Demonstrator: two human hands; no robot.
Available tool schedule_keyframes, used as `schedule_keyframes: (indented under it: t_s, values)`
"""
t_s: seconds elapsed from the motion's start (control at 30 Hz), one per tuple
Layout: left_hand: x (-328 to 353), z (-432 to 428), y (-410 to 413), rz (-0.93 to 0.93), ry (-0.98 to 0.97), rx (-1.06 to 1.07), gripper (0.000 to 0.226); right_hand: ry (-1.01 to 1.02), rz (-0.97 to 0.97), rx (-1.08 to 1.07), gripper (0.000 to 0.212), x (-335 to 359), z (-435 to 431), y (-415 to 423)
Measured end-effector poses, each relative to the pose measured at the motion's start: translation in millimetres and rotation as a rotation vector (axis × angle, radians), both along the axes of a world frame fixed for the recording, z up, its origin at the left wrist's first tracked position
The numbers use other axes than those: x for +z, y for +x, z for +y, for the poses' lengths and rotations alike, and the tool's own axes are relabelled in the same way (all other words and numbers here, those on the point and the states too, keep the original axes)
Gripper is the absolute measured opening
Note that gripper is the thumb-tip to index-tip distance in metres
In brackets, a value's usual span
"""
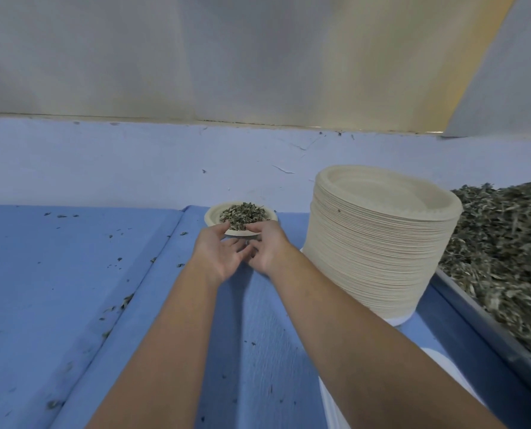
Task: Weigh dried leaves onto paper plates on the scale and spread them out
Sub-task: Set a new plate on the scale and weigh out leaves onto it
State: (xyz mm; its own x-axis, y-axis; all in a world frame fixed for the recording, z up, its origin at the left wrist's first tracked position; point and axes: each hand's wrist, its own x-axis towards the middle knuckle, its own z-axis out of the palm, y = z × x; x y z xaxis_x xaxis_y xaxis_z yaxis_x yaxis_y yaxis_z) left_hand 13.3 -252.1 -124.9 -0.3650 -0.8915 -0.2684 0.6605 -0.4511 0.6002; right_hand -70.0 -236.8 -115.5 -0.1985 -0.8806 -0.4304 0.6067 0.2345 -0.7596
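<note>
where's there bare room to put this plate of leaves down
The wide blue surface left of the left hand is free, only leaf crumbs on it; so is the pale strip between it and the wall. Right of the held plate it is crowded: plate stack, then leaf bin.

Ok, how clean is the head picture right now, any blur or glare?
Head view: left hand and right hand are motion-smeared at the paper plate; the heap of dried leaves at far right blurs too; the plate stack is sharp; light is soft, no glare.
</note>
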Motion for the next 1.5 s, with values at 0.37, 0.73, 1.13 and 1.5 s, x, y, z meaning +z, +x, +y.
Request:
schedule_keyframes:
  t_s: [0.37, 0.73, 1.13, 1.5]
  values:
    - [63, 109, -6, -0.574, -0.329, 0.203, 0.031, -0.19, 0.18, 0.044, 0.031, 56, 104, 22]
    - [64, 229, -24, -0.244, -0.445, 0.245, 0.017, -0.586, 1.676, -0.353, 0.015, 99, 205, -67]
    - [38, 230, -30, -0.502, -0.447, 0.328, 0.018, -0.293, 2.003, 0.015, 0.031, 95, 200, -103]
    - [17, 224, -14, -1.079, -0.558, 0.338, 0.033, -0.262, 1.991, 0.045, 0.031, 93, 196, -94]
